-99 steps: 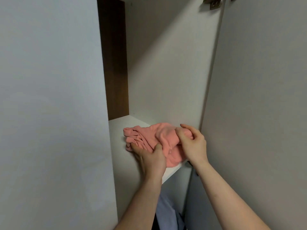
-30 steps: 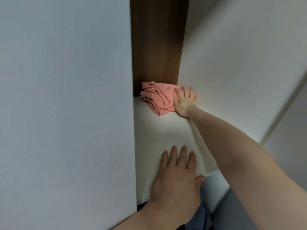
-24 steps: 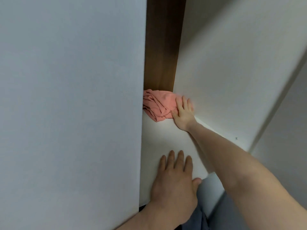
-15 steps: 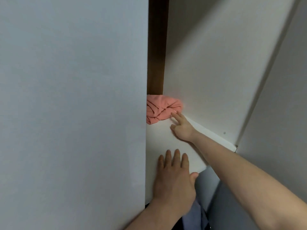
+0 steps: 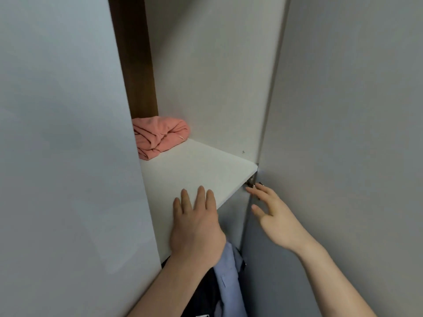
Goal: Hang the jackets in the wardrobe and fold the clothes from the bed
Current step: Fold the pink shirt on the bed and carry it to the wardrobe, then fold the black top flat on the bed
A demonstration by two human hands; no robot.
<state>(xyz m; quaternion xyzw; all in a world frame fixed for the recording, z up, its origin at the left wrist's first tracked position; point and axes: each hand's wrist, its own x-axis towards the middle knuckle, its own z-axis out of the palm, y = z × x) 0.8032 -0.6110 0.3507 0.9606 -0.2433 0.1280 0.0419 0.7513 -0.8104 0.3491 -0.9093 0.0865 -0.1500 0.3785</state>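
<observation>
A bundled pink garment (image 5: pixel 160 136) lies at the back of the white wardrobe shelf (image 5: pixel 206 170), against the brown back panel. My left hand (image 5: pixel 196 227) rests flat on the shelf's front edge, fingers straight. My right hand (image 5: pixel 274 216) hovers open in front of the shelf's right corner, near the door hinge (image 5: pixel 251 181), holding nothing. Below the shelf hang a light blue garment (image 5: pixel 229 271) and a dark one (image 5: pixel 201 291), partly hidden by my left arm.
A white wardrobe door (image 5: pixel 64 156) stands open on the left and another door (image 5: pixel 343 133) on the right, leaving a narrow opening. The wardrobe's white side wall (image 5: pixel 206 76) rises behind the shelf.
My right hand has let go of the pink garment and drawn back from the shelf's rear to its front right corner. The left hand stays flat on the shelf edge.
</observation>
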